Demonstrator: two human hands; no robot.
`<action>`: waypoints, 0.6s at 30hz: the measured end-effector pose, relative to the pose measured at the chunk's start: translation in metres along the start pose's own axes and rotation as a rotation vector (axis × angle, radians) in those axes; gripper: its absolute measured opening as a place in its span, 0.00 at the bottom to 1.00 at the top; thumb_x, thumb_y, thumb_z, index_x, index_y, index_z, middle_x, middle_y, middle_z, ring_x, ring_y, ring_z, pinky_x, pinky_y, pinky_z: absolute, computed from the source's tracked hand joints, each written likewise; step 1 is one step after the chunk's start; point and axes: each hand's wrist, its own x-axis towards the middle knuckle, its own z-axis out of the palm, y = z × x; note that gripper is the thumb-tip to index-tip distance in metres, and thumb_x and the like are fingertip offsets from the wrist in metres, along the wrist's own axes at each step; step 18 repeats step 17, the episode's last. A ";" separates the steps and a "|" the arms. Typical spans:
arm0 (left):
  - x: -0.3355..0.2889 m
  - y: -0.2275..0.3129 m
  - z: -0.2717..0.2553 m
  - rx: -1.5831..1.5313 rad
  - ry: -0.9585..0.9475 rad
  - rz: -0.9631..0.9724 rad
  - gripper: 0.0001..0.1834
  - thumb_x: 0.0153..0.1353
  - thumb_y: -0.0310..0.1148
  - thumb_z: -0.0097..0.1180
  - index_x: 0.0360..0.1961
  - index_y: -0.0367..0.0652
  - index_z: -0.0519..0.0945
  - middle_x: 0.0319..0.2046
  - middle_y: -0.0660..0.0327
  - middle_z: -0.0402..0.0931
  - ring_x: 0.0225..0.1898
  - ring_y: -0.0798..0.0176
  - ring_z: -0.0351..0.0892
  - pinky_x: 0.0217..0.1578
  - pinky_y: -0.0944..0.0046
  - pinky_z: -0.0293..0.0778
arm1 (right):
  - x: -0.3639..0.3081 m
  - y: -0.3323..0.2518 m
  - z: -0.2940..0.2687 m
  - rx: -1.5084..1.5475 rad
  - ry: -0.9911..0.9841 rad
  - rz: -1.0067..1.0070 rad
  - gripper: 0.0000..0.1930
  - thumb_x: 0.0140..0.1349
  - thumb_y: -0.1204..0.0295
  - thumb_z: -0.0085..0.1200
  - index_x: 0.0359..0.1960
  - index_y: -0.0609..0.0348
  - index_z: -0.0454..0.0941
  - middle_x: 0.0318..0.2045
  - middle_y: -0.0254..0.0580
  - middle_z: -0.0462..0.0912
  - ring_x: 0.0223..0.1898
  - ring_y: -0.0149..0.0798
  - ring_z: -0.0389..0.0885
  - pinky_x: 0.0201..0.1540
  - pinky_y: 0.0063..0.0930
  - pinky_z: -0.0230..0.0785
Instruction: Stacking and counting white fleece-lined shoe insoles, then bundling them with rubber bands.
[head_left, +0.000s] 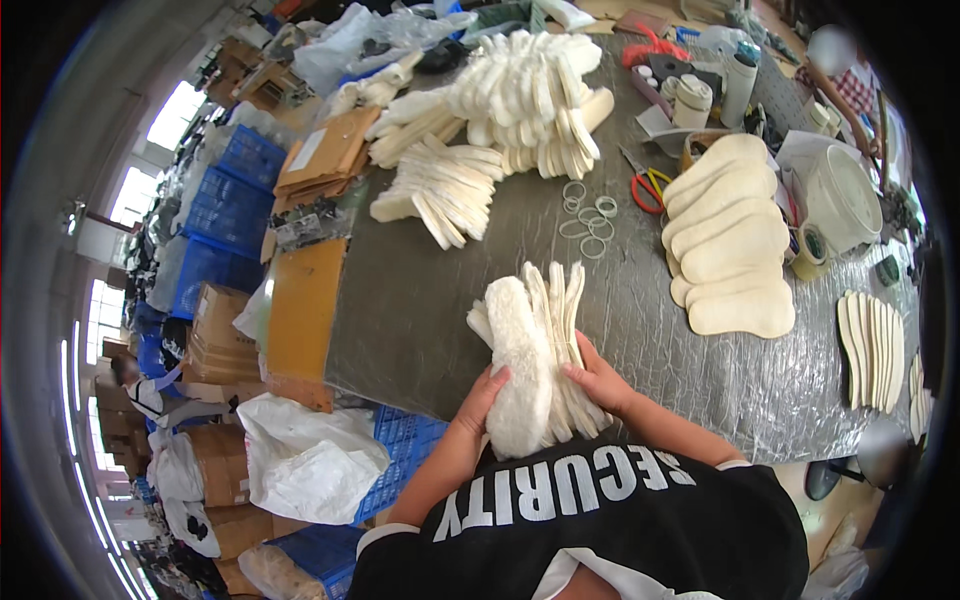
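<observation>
A bundle of cream fleece insoles (pixel 520 350) stands on edge in front of me, at the near edge of the table. My left hand (pixel 484 398) grips its left side, with the thumb against the fluffy face of the outermost insole. On the other side my right hand (pixel 600 380) is closed on the bundle's edges. A thin pale band seems to run around the insoles near my right thumb. Loose rubber bands (pixel 596 228) lie on the dark table (pixel 400 320) beyond the bundle. Red-and-yellow-handled scissors (pixel 648 190) rest beside them.
Stacked fleece insoles (pixel 525 95) pile up at the far side, with a smaller bundle (pixel 440 190) nearer. Flat cream insoles (pixel 730 240) overlap at right; more (pixel 872 350) stand farther right. A white bucket (pixel 840 200) is behind. Blue crates (pixel 225 210) and a white sack (pixel 310 455) are left.
</observation>
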 end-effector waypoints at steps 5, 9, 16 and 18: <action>0.017 0.036 -0.012 -0.174 0.012 0.171 0.38 0.64 0.53 0.51 0.65 0.38 0.61 0.57 0.52 0.71 0.56 0.54 0.73 0.58 0.56 0.69 | 0.066 -0.087 0.008 -0.519 -0.033 -0.231 0.47 0.56 0.55 0.62 0.69 0.66 0.49 0.64 0.55 0.57 0.68 0.46 0.56 0.69 0.34 0.47; 0.058 0.112 -0.023 -0.328 -0.022 0.353 0.33 0.69 0.53 0.39 0.66 0.40 0.59 0.60 0.53 0.68 0.59 0.53 0.70 0.60 0.53 0.67 | 0.161 -0.185 0.030 -0.891 0.015 -0.320 0.40 0.54 0.50 0.63 0.63 0.64 0.66 0.55 0.55 0.71 0.59 0.48 0.70 0.63 0.34 0.60; 0.180 0.193 -0.060 -0.379 -0.069 0.632 0.36 0.69 0.55 0.42 0.68 0.41 0.55 0.65 0.56 0.58 0.64 0.57 0.62 0.63 0.55 0.62 | 0.293 -0.259 0.053 -1.373 0.107 -0.188 0.41 0.57 0.34 0.45 0.64 0.51 0.66 0.60 0.49 0.72 0.62 0.51 0.69 0.63 0.42 0.60; 0.189 0.196 -0.065 -0.392 -0.087 0.617 0.36 0.69 0.55 0.42 0.68 0.41 0.55 0.65 0.56 0.58 0.64 0.57 0.62 0.63 0.55 0.62 | 0.304 -0.244 0.042 -1.415 0.142 -0.181 0.42 0.57 0.33 0.46 0.65 0.48 0.65 0.64 0.48 0.68 0.65 0.50 0.65 0.64 0.45 0.59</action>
